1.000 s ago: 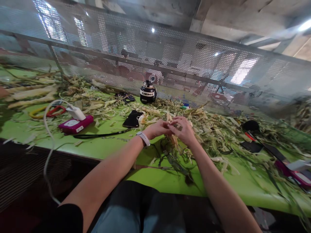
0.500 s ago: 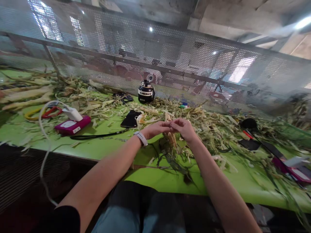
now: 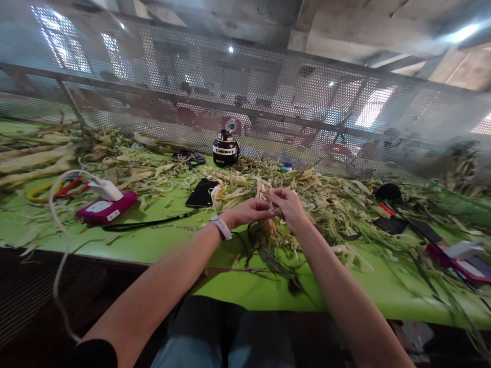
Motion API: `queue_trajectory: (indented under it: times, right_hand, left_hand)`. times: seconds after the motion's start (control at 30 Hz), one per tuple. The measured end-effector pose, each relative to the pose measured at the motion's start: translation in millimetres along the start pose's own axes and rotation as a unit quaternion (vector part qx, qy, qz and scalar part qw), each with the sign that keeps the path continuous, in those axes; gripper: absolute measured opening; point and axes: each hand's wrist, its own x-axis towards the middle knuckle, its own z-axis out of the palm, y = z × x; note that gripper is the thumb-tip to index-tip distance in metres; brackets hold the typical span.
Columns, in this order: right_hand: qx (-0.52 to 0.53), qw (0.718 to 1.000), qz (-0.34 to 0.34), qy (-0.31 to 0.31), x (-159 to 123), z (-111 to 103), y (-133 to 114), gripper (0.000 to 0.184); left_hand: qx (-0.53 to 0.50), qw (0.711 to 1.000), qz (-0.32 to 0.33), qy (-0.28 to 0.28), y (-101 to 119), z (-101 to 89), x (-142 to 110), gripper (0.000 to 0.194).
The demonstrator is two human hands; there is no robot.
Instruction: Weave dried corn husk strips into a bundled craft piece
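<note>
My left hand (image 3: 251,212), with a pale watch band (image 3: 221,227) on its wrist, is closed in a pinch. Beside it on the right, my right hand (image 3: 287,205) pinches too, thumb and fingers together. The fingertips of both hands nearly meet over a bundle of pale, dried leaf strips (image 3: 269,227). What lies between the fingers is too small to make out. Below the hands, dark green withered leaves (image 3: 274,260) spread toward the table's front edge. A flat black phone-like object (image 3: 201,193) lies left of my left hand, beside a curled pale leaf (image 3: 218,193).
Leaf scraps (image 3: 330,204) cover much of the green table (image 3: 161,245). A black bottle (image 3: 225,151) with an opened lid stands behind. At left are a magenta box (image 3: 107,208) with a white plug (image 3: 106,190) and cable; another magenta box (image 3: 458,263) is right. Perforated mesh (image 3: 268,97) borders the back.
The view has shifted slightly, moving the table things left and down. My left fingers have dropped a little below my right fingertips, where both hands were touching before.
</note>
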Motion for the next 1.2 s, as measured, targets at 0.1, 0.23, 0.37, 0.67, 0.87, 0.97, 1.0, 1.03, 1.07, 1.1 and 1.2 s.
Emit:
queue_trajectory:
  times: [0.1, 0.23, 0.37, 0.67, 0.87, 0.97, 1.0, 1.03, 1.07, 1.1, 1.2]
  right_hand:
    - [-0.034, 0.999, -0.012, 0.025, 0, -5, -5, 0.045]
    - [-0.124, 0.988, -0.064, 0.065, 1, -12, -7, 0.050]
    - [-0.113, 0.993, -0.028, -0.023, -1, -10, -8, 0.045]
    - [-0.165, 0.978, -0.106, 0.070, 3, -5, -2, 0.037]
    - [-0.045, 0.992, -0.054, 0.101, 2, -13, -8, 0.040]
    - [0.009, 0.991, -0.050, 0.123, 0, -14, -14, 0.035]
    - [0.009, 0.993, -0.045, 0.111, -1, -14, -15, 0.031]
    - [-0.001, 0.995, -0.036, 0.094, -2, -13, -16, 0.028]
    - [-0.020, 0.997, -0.026, 0.075, -4, -11, -16, 0.025]
    - [-0.043, 0.997, -0.016, 0.054, -5, -9, -16, 0.023]
    - [-0.096, 0.995, 0.000, -0.017, -9, -1, -13, 0.018]
  left_hand:
    - [-0.051, 0.998, 0.004, 0.043, 2, 0.1, 0, 0.035]
    - [-0.087, 0.993, 0.015, 0.082, 1, -1.0, 2, 0.033]
    - [-0.090, 0.992, 0.022, 0.085, -2, -2.0, 2, 0.034]
    - [-0.090, 0.993, 0.015, 0.081, 1, -0.8, 3, 0.031]
    - [-0.178, 0.973, 0.032, 0.143, 4, -0.3, 2, 0.032]
    - [-0.224, 0.960, 0.048, 0.162, 4, -2.2, 2, 0.037]
    - [-0.229, 0.958, 0.054, 0.166, 4, -2.8, 3, 0.038]
    - [-0.231, 0.956, 0.061, 0.172, 3, -3.4, 4, 0.038]
    - [-0.234, 0.953, 0.066, 0.180, 3, -3.8, 4, 0.037]
    - [-0.238, 0.951, 0.070, 0.187, 3, -4.0, 5, 0.034]
    - [-0.257, 0.944, 0.080, 0.191, 2, -3.0, 8, 0.026]
